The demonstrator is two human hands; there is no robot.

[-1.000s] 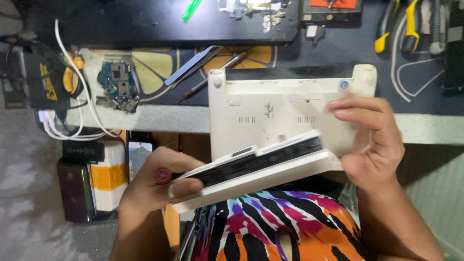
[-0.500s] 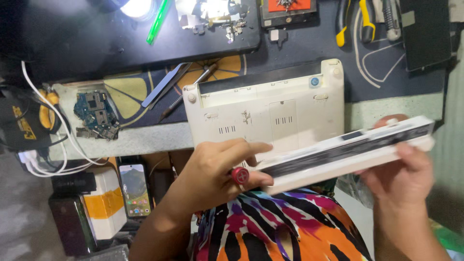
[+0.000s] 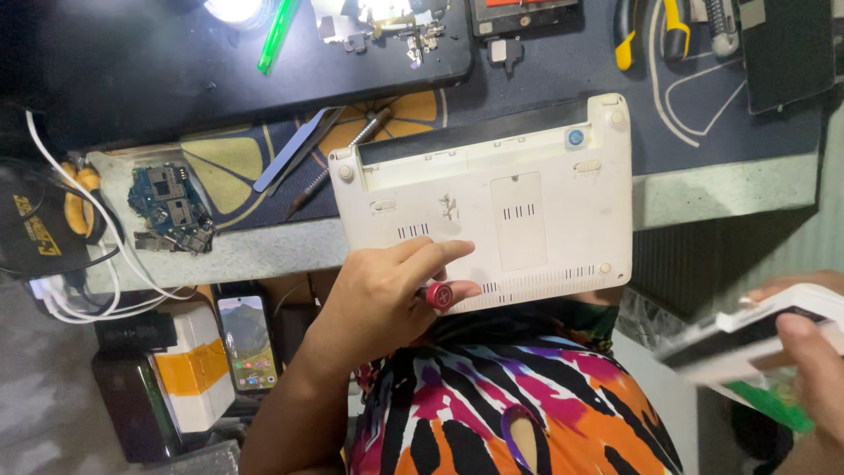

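Battery pack is already out, gripped in the right hand off right of the upside-down white netbook. Left hand rests on its near edge, pinching a red-capped screwdriver. Bottom cover not yet opened.

A bright patterned top of orange, pink, purple, black and white; both forearms bare

left hand sits around center frame, forearm coming up from 7 o'clock, index finger stretched toward 2 o'clock, other fingers curled in. right hand is way out at 4 o'clock, fingers wrapped closed, partly cut off.
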